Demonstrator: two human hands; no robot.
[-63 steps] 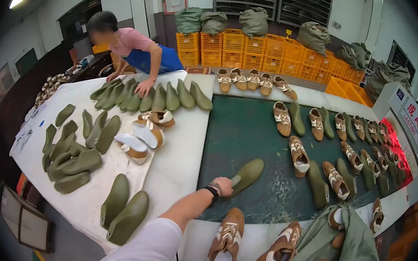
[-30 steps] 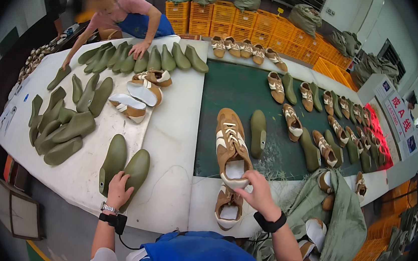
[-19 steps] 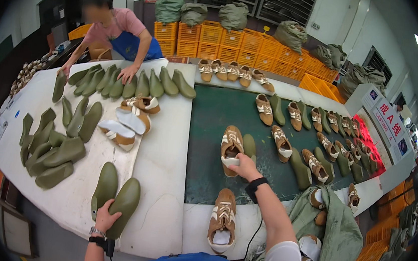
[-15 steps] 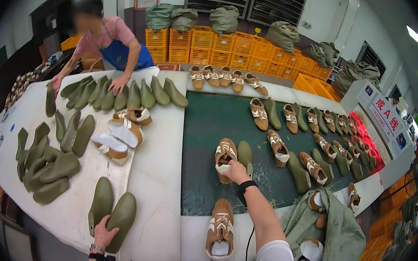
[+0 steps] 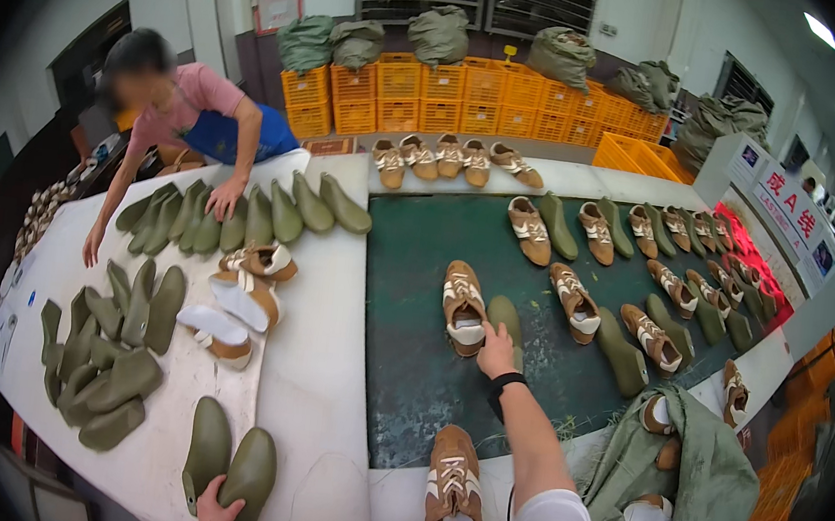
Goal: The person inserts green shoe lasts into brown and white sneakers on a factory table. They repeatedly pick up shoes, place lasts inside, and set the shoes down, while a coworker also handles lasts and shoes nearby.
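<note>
Ahead and left of the right hand (image 5: 497,349), fingers loosely spread, a brown-and-white shoe (image 5: 464,300) rests, likely light, soft-sided, best held by its firmer heel; the left hand (image 5: 215,510), grip unclear, touches a probably stiff, smooth green last (image 5: 252,471).

The green last (image 5: 254,469) looks smooth plastic, the brown shoe (image 5: 463,307) matt and suede-like.

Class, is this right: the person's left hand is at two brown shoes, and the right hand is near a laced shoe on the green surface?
Not quite: the head view shows the left hand at two green shoe lasts, not brown shoes. The right hand is indeed near a laced shoe on the green surface.
</note>
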